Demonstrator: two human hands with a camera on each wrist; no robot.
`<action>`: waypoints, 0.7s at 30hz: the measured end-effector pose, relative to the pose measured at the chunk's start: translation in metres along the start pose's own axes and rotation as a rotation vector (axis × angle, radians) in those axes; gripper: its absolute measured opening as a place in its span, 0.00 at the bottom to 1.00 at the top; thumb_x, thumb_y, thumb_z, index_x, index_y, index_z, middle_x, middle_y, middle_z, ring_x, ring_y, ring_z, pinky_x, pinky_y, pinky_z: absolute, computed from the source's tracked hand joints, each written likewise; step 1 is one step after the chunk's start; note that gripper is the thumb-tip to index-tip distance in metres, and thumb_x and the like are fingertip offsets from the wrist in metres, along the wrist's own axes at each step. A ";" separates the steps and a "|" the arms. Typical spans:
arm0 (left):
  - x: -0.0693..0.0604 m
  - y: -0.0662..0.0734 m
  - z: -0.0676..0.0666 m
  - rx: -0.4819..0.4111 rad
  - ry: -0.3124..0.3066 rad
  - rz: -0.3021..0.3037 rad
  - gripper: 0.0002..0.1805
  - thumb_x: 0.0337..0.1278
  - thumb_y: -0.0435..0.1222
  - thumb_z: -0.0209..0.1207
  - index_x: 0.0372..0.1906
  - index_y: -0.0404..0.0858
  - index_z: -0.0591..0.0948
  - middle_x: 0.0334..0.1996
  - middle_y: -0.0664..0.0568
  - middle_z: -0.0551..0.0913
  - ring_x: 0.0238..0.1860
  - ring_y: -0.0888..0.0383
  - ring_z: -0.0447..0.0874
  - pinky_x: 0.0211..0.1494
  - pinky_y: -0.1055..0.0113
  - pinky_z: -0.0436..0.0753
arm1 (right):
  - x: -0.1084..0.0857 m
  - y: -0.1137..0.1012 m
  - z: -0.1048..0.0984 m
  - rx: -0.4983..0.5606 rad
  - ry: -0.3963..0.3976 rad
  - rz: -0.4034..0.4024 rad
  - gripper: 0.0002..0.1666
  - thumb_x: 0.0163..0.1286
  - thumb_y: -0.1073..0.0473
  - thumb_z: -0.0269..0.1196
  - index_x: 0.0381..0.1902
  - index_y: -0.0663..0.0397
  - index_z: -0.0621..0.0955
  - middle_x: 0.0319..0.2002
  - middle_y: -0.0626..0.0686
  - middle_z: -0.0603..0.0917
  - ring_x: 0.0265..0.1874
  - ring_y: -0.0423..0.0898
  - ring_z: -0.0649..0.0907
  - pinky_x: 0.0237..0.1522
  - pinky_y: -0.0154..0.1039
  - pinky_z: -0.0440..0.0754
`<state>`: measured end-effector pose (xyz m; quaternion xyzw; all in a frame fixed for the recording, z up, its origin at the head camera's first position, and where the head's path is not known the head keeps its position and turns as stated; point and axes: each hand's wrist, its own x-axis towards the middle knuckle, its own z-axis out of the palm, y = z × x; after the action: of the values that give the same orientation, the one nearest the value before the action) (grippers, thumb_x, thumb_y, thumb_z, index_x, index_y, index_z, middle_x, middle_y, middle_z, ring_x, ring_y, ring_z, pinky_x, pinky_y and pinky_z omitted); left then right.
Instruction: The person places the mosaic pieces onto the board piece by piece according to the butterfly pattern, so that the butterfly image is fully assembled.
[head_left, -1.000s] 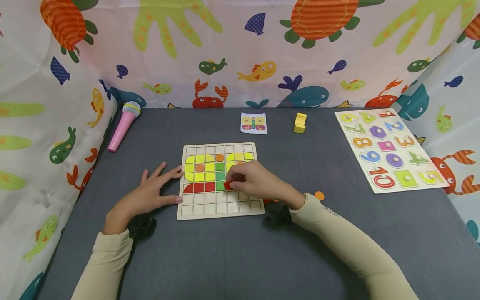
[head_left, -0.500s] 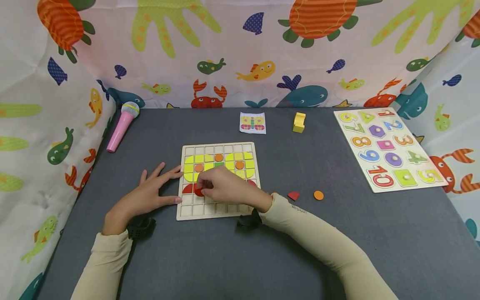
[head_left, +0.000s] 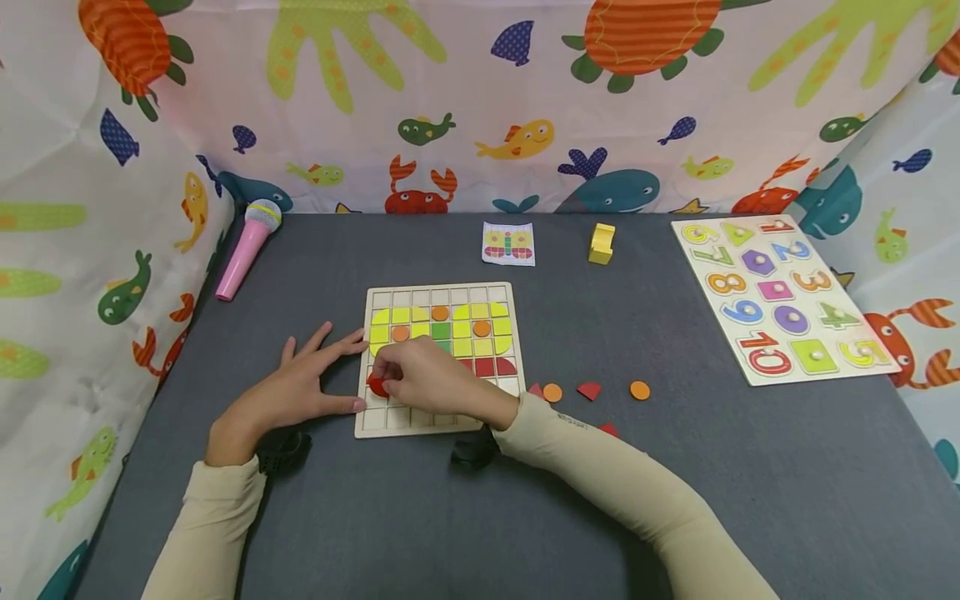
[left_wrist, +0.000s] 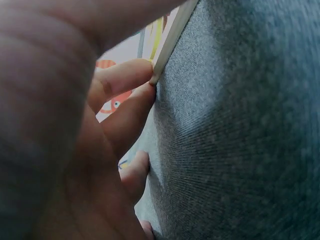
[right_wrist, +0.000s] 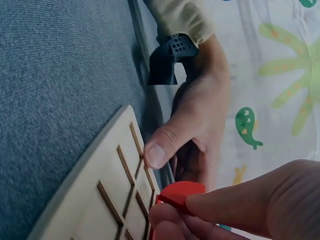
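My right hand (head_left: 435, 379) pinches a red quarter-round tile (right_wrist: 182, 192) between thumb and fingers, at the left side of the wooden grid board (head_left: 384, 423). In the right wrist view the tile is tilted above the grid. Yellow, green, orange and red tiles fill several cells of the upper rows, and the lowest rows show bare wood. The right hand hides part of the red row; red tiles (head_left: 485, 367) show at its right end. My left hand (head_left: 288, 396) rests at the board's left edge, fingers spread, its thumb and fingertips touching the edge.
Right of the board lie loose orange discs (head_left: 640, 390) and red tiles (head_left: 588, 391). Behind it are a butterfly pattern card (head_left: 507, 244) and a yellow block (head_left: 602, 244). A pink toy microphone (head_left: 249, 250) lies back left, a number puzzle board (head_left: 783, 300) at right.
My right hand has moved left across the board with a red tile, uncovering red tiles at right and the loose pieces beside the board. The left hand stays at the edge.
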<state>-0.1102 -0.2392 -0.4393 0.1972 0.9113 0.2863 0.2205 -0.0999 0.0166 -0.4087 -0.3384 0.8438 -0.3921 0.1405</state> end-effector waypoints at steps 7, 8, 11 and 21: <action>0.000 -0.001 0.001 0.011 0.005 0.004 0.59 0.53 0.61 0.77 0.86 0.46 0.63 0.86 0.41 0.53 0.85 0.34 0.30 0.75 0.26 0.22 | 0.004 -0.003 0.007 -0.048 -0.017 -0.027 0.05 0.73 0.71 0.66 0.39 0.59 0.87 0.28 0.46 0.84 0.26 0.40 0.80 0.32 0.29 0.77; 0.000 -0.001 0.001 0.010 0.006 0.006 0.59 0.53 0.61 0.77 0.86 0.46 0.63 0.86 0.41 0.53 0.85 0.34 0.30 0.75 0.26 0.22 | 0.005 -0.004 0.008 -0.061 -0.021 -0.026 0.05 0.73 0.71 0.66 0.39 0.58 0.86 0.28 0.45 0.83 0.26 0.41 0.79 0.32 0.29 0.76; -0.001 -0.001 0.001 0.007 0.006 0.004 0.59 0.52 0.61 0.76 0.85 0.46 0.63 0.86 0.43 0.52 0.85 0.34 0.29 0.75 0.27 0.22 | 0.007 -0.006 0.012 -0.126 -0.036 -0.019 0.03 0.74 0.68 0.67 0.40 0.57 0.86 0.28 0.45 0.82 0.26 0.41 0.79 0.31 0.27 0.75; -0.001 0.001 0.000 -0.010 -0.009 -0.012 0.59 0.53 0.61 0.76 0.86 0.47 0.62 0.86 0.42 0.51 0.85 0.34 0.28 0.75 0.29 0.20 | 0.007 -0.007 0.019 -0.321 -0.046 -0.048 0.05 0.75 0.64 0.67 0.46 0.58 0.87 0.30 0.47 0.83 0.28 0.41 0.79 0.33 0.27 0.75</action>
<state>-0.1087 -0.2387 -0.4383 0.1921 0.9101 0.2885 0.2272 -0.0922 -0.0020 -0.4155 -0.3854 0.8838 -0.2479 0.0943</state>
